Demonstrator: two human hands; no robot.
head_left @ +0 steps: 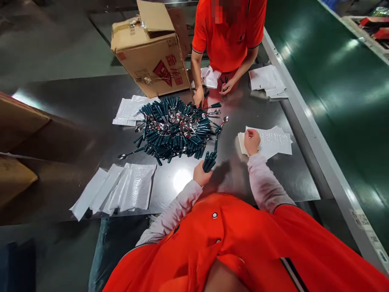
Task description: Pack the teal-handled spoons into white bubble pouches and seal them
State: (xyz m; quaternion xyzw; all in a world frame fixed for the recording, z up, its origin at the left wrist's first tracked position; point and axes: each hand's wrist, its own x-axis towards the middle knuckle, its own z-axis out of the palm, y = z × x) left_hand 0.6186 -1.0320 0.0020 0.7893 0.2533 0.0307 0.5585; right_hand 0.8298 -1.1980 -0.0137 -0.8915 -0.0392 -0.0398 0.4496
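Observation:
My left hand (201,174) is wrapped round a bunch of dark green-handled cutlery (209,161), near the table's front edge. To the right, my right hand (252,142) is closed over the left end of some white padded envelopes (275,141); what its fingers hold, if anything, is too small to make out. Beyond my left hand lies a big heap of green-handled spoons and forks (176,129). One loose spoon (122,156) sticks out at the heap's left.
Across the metal table (100,142) a person in red (231,44) handles cutlery. A cardboard box (152,61) stands behind the heap. White envelopes (136,186) lie front left, others (269,79) back right. A green conveyor (334,89) runs along the right.

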